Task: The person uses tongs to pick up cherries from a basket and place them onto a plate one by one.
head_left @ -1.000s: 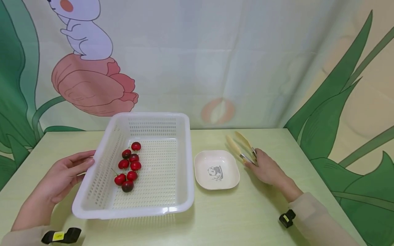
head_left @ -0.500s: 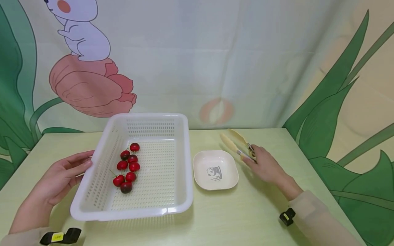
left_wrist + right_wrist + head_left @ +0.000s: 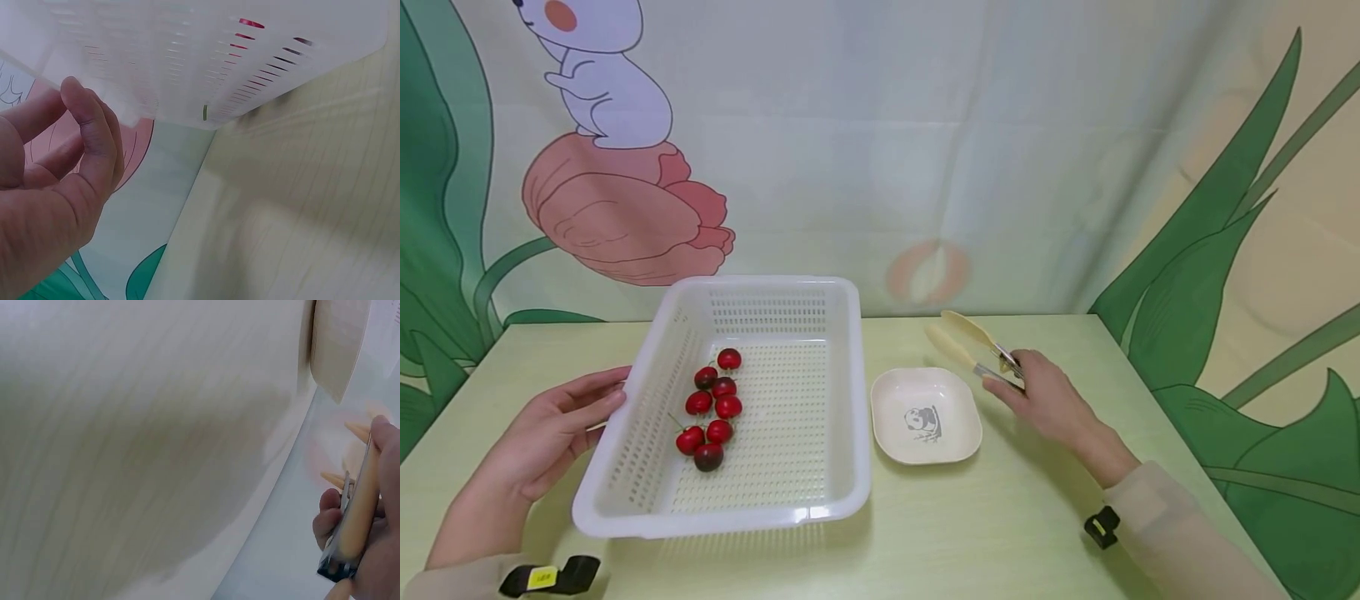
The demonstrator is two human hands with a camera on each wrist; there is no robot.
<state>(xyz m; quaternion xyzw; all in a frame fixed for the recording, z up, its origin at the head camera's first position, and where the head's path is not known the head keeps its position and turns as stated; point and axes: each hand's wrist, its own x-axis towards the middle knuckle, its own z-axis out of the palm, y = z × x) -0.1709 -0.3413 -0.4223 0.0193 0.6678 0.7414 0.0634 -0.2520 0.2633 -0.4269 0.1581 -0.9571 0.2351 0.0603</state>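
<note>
In the head view, a white perforated plastic basket (image 3: 842,400) stands left of centre, with several red cherries (image 3: 727,406) lying in its left half. My left hand (image 3: 561,433) holds the basket's left rim; the left wrist view shows its curled fingers (image 3: 94,134) at the rim. My right hand (image 3: 1051,398) grips a pair of tongs (image 3: 1000,354) with cream-coloured tips and metal arms. Those tips are spread apart, pointing up and left above the table. A small white square dish (image 3: 891,417) with a panda print lies between the basket and the right hand.
Everything stands on a pale green-yellow table (image 3: 970,542). Behind it hangs a cartoon-printed cloth (image 3: 820,167), close to the basket's far end. Each wrist wears a black strap.
The right hand has shifted slightly left and away from me, bringing the tongs nearer the dish's far side. The left hand, basket and cherries stay in place.
</note>
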